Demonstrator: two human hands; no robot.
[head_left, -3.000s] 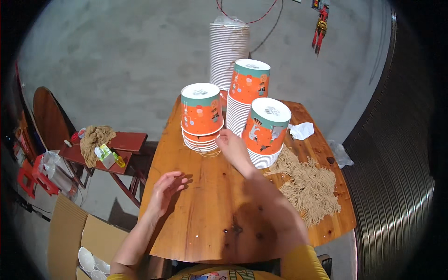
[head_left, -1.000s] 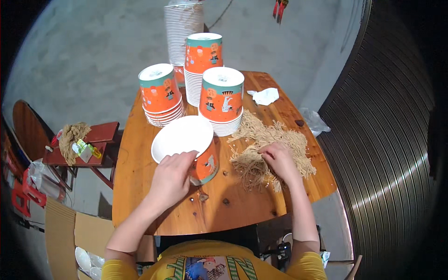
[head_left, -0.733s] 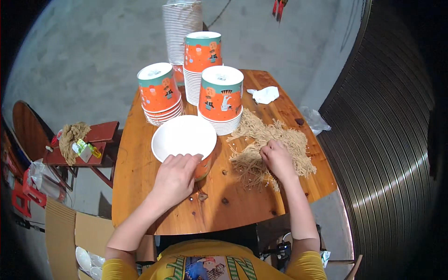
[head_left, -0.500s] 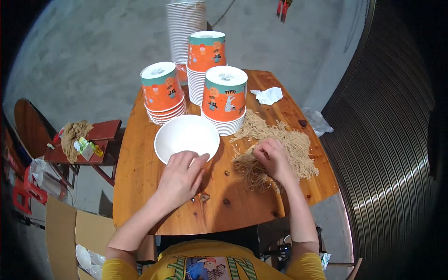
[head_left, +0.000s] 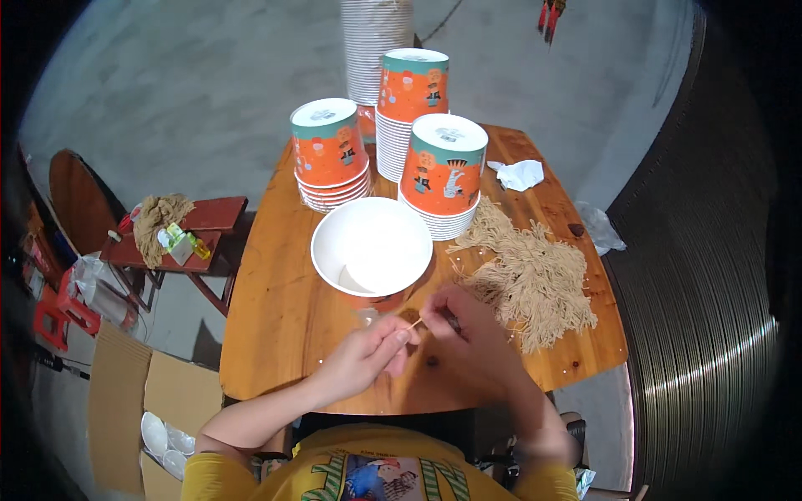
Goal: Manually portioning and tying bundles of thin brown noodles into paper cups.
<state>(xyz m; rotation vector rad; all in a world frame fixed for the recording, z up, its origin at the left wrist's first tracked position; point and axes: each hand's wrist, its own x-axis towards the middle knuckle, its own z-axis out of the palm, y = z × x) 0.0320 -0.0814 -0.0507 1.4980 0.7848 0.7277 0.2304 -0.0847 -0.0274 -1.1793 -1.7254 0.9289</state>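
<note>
My left hand (head_left: 368, 355) and my right hand (head_left: 469, 326) are close together over the near part of the wooden table. A thin beige string (head_left: 413, 324) runs between their fingertips, and both hands pinch it. Just beyond my left hand stands a paper tub (head_left: 393, 242), its white inside facing up. A small pale, see-through thing (head_left: 368, 316) shows between the tub and that hand; its kind I cannot make out. To the right of my right hand lies a loose heap of beige strings (head_left: 547, 284), spread over the table.
Upside-down stacks of orange and green paper tubs (head_left: 443, 159) (head_left: 330, 142) (head_left: 413, 79) stand beyond the open tub. A crumpled white tissue (head_left: 520, 175) lies at the table's (head_left: 284, 334) far right. At left are a red bench (head_left: 219, 215) and an open cardboard box (head_left: 180, 367).
My left hand has left the tub's rim and my right hand has come away from the heap of strings. They now meet with a string between them. The view has shifted slightly.
</note>
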